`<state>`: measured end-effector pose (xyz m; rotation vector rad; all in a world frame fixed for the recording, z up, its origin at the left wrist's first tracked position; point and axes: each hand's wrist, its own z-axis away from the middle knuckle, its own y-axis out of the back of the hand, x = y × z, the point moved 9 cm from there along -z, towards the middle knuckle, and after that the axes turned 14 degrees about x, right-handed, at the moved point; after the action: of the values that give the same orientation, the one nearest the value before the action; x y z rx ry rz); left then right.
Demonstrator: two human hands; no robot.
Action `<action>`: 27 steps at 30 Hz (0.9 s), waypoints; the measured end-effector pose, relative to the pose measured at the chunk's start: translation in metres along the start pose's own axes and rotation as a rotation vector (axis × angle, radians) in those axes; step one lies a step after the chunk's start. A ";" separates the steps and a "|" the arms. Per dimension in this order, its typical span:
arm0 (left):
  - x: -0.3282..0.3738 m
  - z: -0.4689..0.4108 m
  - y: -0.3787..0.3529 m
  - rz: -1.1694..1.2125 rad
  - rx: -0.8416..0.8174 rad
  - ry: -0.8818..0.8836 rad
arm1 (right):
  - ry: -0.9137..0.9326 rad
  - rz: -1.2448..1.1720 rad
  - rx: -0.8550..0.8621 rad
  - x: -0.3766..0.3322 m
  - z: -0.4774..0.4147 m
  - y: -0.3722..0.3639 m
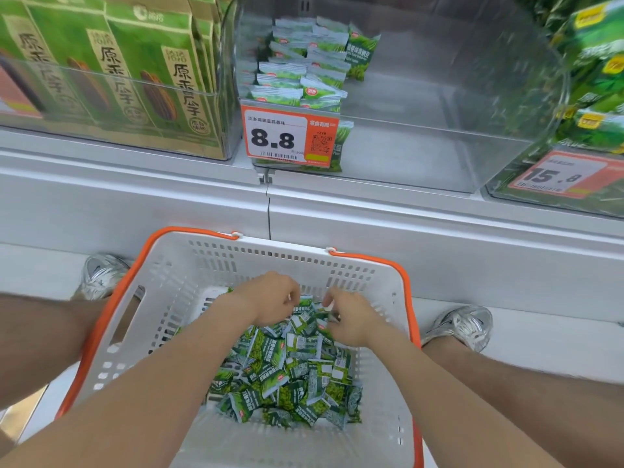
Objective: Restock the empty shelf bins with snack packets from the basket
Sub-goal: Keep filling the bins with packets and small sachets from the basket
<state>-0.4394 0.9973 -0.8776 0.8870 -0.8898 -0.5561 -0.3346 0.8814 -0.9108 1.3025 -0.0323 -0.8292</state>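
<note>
From the head camera, both hands are down inside the white, orange-rimmed basket [280, 244], side by side and almost touching. The left hand [270, 298] has its fingers curled down over the far end of the heap of snack packets [290, 373] and grips the topmost ones. The right hand [351, 319] pinches a packet from the same spot between thumb and bent fingers, and a pale packet edge shows at its fingertips [329, 304]. The two grips meet over the far edge of the heap. The rest of the green packets lie loose beneath the wrists and forearms, spreading back toward the person and covering the middle of the basket floor.

Straight ahead of the hands and above them, beyond the basket's far wall, runs a grey shelf ledge [405, 214]. On it stands the clear shelf bin [422, 146]. Only its left side is filled, with stacked packets [297, 62] of the same green kind. An orange-and-white price tag [287, 136] reading 8.8 hangs on its front left corner. Up and to the left of the left hand, a neighbouring bin holds tall green boxes [128, 72] with printed characters. Up and to the right of the right hand, another bin holds larger green bags [594, 79] behind a second tag [557, 175] reading 15.8.

Outside the basket, a silver shoe [101, 275] shows left of the left hand and another shoe [462, 325] right of the right hand.
</note>
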 end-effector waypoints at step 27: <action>0.019 0.029 0.084 1.104 0.143 0.207 | 0.013 -1.006 0.391 -0.065 0.020 0.132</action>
<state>-0.4489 1.0160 -0.7897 0.4468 -1.0780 0.5489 -0.3215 0.9042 -0.7644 1.6968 0.5355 -1.7248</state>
